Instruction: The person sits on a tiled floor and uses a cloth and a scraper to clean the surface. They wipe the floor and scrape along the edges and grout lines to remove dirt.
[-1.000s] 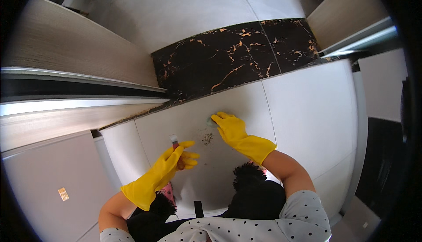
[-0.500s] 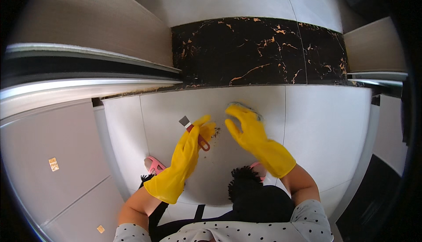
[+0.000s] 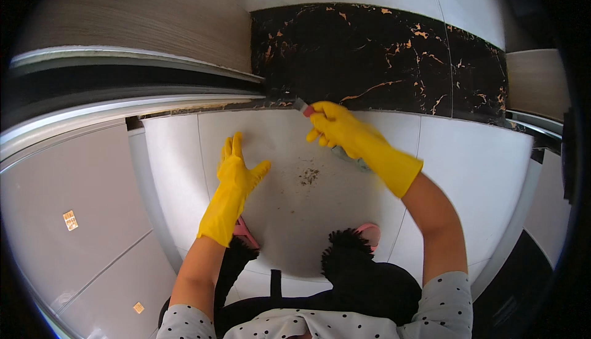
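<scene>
Two small gold square tags (image 3: 70, 220) are seen set into the grey panels at the lower left, one higher and one lower (image 3: 139, 307); nothing can be made out on them. No containers are seen.

A small scraper (image 3: 301, 106) is held in the right hand (image 3: 335, 128), which is gloved in yellow rubber. The fingers are closed around the tool's handle, so only a short grey blade end and a bit of red at the grip are shown. The scraper is found at the upper edge of the white tile (image 3: 468, 173), just where the tile meets the black marble strip (image 3: 381, 56) with gold veins. Its long axis is tilted, and its blade end is pointed up and to the left, toward the seam under the strip. A grey cloth (image 3: 352, 157) is seen just beneath the right hand and wrist; whether it is gripped cannot be told.

The left hand (image 3: 237, 169), also gloved in yellow, is laid flat on the white tile with fingers straight and thumb spread wide; nothing is held in it. It is placed well to the left of the scraper.

Between the two hands, a little patch of dark crumbs (image 3: 308, 176) is scattered on the tile. A pink slipper (image 3: 245, 230) is seen below the left wrist.
</scene>
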